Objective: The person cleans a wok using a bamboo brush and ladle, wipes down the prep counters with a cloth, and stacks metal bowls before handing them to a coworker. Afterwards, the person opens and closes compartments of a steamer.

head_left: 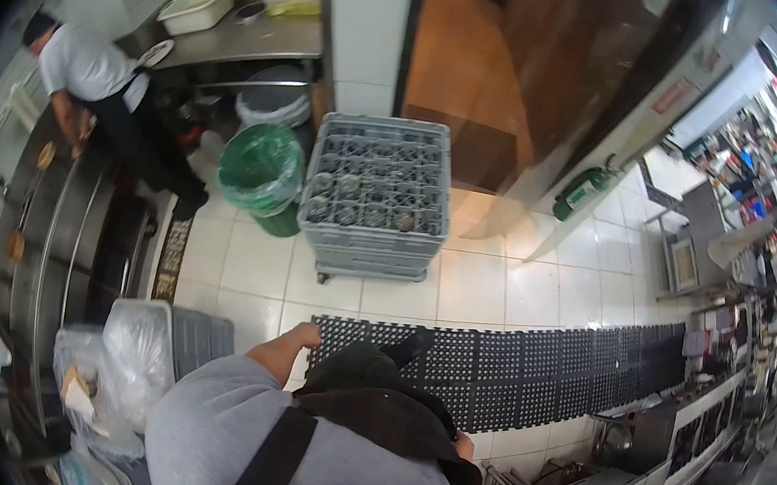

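My left hand [306, 335] hangs beside my dark apron, above the near end of the black perforated mat [527, 369]. It looks small, and its fingers are too indistinct to make out. Only a bit of my right hand [463, 446] shows at the right edge of the apron, its fingers mostly hidden. In front of me stands a grey stack of glass racks [371, 248] on wheels, with several glasses in the compartments of its top rack. No contact shows between either hand and the racks.
A green bin [262, 171] with a liner stands left of the racks. Farther left, a co-worker [95, 80] leans over a steel counter. A white tub [197, 8] rests on the back counter. Bagged items [138, 339] lie near left; a fire extinguisher [583, 193] hangs at right.
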{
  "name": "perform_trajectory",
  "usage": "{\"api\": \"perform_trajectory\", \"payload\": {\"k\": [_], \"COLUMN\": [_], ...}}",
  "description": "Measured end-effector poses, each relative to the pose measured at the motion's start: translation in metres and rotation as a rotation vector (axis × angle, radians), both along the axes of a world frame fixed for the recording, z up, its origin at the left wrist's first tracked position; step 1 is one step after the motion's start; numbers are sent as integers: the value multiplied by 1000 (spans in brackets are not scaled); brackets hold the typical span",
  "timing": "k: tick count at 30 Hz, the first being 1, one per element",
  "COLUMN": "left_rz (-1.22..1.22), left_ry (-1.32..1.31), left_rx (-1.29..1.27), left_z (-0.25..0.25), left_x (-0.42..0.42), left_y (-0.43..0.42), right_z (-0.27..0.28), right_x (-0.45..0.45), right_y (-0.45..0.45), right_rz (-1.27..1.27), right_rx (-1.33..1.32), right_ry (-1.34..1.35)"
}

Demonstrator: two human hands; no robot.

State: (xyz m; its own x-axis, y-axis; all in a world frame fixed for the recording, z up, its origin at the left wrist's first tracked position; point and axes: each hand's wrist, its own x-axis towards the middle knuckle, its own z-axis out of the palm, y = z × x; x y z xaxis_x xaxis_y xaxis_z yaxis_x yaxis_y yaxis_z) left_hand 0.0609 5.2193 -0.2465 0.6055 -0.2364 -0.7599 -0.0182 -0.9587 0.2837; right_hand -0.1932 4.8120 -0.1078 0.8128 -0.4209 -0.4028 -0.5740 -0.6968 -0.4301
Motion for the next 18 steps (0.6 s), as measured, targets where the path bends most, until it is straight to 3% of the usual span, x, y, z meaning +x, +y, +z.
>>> {"api": "perform_trajectory", "payload": {"k": [3, 5, 7, 8, 10, 11, 13, 16, 18], "left_rz": [-97, -129, -171, -175, -501, -511, -565, -782, -913], "left_ry": [-21, -93, -183, -215, -186, -278, -371, -401, -354], "left_rx": [150, 162, 137, 108, 109, 66, -82, -228, -222], "left_z": [-8, -24, -35, -2, -27, -20, 24, 28, 44], "left_x": [85, 139, 188, 201, 242, 248, 250, 249, 239], "left_y": [-51, -91, -146, -181, -241, -279, -361, -452, -495], "right_z": [-8, 1, -46, -28, 61, 51, 29, -24, -54], "right_x": [-17, -24, -52, -40, 5, 6, 9, 10, 10], "right_y": [-56, -90, -152, -163, -144, -144, -164, -153, -154], "right_rz": [-177, -437, -254, -275, -685, -718, -1105, -1065, -867], "right_rx": [-72, -24, -259, -259, -166, -141, 90, 303, 288], "right_ry": [-7, 127, 100, 97, 47, 39, -180, -71, 29]}}
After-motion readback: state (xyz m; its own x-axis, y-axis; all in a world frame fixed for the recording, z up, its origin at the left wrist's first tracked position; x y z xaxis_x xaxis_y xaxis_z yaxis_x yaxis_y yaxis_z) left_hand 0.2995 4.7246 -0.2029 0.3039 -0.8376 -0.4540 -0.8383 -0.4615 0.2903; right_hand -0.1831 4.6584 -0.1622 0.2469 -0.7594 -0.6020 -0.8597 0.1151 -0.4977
